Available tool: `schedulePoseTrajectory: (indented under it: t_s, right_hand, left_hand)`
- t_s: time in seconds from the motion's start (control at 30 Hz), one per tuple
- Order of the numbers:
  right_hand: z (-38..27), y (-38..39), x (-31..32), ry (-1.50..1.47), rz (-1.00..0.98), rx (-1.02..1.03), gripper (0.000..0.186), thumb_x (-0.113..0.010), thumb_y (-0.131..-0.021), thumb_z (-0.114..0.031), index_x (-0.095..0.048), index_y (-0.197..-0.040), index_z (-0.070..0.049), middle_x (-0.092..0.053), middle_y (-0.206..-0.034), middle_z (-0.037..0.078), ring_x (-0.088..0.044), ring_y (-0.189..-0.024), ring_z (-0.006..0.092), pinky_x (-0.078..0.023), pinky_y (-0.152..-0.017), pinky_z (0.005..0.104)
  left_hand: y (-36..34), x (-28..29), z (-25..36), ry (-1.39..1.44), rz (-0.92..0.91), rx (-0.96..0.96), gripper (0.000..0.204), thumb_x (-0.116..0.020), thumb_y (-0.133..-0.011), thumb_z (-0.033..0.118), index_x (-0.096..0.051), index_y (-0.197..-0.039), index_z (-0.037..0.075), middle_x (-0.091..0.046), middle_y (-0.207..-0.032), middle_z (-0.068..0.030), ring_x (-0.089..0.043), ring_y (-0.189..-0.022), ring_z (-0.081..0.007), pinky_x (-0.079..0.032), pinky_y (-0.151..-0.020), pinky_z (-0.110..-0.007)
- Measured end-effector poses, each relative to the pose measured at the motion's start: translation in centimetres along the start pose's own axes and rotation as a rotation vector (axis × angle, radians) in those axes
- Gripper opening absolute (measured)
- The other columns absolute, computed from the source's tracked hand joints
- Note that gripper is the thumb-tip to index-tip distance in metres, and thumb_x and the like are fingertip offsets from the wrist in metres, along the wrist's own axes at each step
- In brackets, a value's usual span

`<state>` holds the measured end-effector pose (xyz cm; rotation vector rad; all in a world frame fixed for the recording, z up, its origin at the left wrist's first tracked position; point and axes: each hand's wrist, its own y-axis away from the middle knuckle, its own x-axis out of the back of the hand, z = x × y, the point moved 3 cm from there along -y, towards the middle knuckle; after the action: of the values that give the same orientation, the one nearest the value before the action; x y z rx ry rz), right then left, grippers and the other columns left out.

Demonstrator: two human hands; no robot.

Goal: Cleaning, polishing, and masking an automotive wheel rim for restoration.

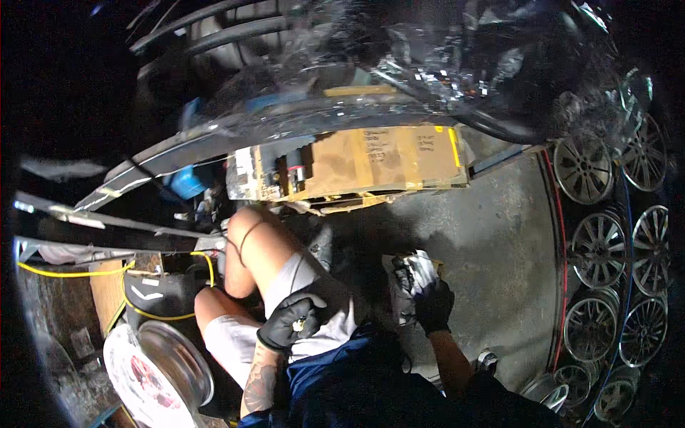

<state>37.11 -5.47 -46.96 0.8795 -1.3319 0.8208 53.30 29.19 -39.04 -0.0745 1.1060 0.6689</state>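
My left hand (291,322), in a black glove, is curled over my lap around a small pale thing (298,325) too small to name. Out to the right, my right hand (434,308), also black-gloved, reaches to a small open box (401,307). A crumpled white and silvery sheet (422,269) sticks up there by its fingertips, with dark material beside it. The right fingers blend into the shadow, so their grip is hidden.
A taped brown cardboard box (385,160) lies ahead. Several alloy wheels (598,250) line the right side, past a red hose (560,285). Another wheel (160,374) stands near left, close to a yellow hose (71,272). Plastic-covered dark clutter (457,64) hangs above.
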Motion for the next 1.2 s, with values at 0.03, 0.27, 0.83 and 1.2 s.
schedulePoseTrajectory:
  t_s: [0.03, 0.27, 0.83, 1.2]
  right_hand:
    - [0.6, 0.6, -0.2, -0.004, 0.070, 0.042, 0.037, -0.069, -0.079, -0.033, -0.063, -0.098, -0.002, -0.062, -0.116, 0.021, -0.057, -0.112, 0.0411, -0.044, -0.088, 0.0539]
    - [3.4, -1.3, 2.2, -0.136, -0.007, 0.029, 0.030, -0.069, -0.082, -0.030, -0.064, -0.090, -0.002, -0.067, -0.095, 0.022, -0.066, -0.086, 0.0411, -0.054, -0.078, 0.0491]
    - [-20.5, -32.1, 11.4, -0.862, 0.177, 0.055, 0.041, -0.071, -0.087, -0.045, -0.076, -0.094, -0.005, -0.071, -0.086, 0.021, -0.070, -0.081, 0.0391, -0.052, -0.072, 0.0432]
    - [-6.2, -23.4, 9.5, -0.668, 0.269, 0.163, 0.023, -0.061, -0.097, -0.021, -0.071, -0.112, -0.006, -0.071, -0.108, 0.021, -0.069, -0.101, 0.0372, -0.055, -0.084, 0.0423]
  left_hand:
    - [-0.2, -0.1, 0.1, -0.208, 0.002, -0.042, 0.031, -0.048, -0.109, 0.024, -0.058, -0.120, -0.003, -0.048, -0.066, 0.0032, -0.042, -0.051, -0.0054, -0.032, -0.049, -0.021]
    - [-0.1, 1.5, -0.4, 0.107, -0.082, 0.024, 0.033, -0.047, -0.109, 0.029, -0.057, -0.122, 0.000, -0.050, -0.062, -0.0026, -0.043, -0.049, -0.0106, -0.033, -0.049, -0.025]
    - [0.6, 1.8, -1.0, 0.096, -0.098, -0.079, 0.036, -0.046, -0.109, 0.031, -0.056, -0.128, 0.003, -0.053, -0.065, -0.0049, -0.042, -0.048, -0.0120, -0.035, -0.050, -0.026]
    - [0.6, 1.8, -0.4, 0.072, -0.010, -0.075, 0.037, -0.052, -0.106, 0.033, -0.057, -0.124, 0.002, -0.053, -0.067, -0.0055, -0.042, -0.049, -0.0127, -0.038, -0.051, -0.028]
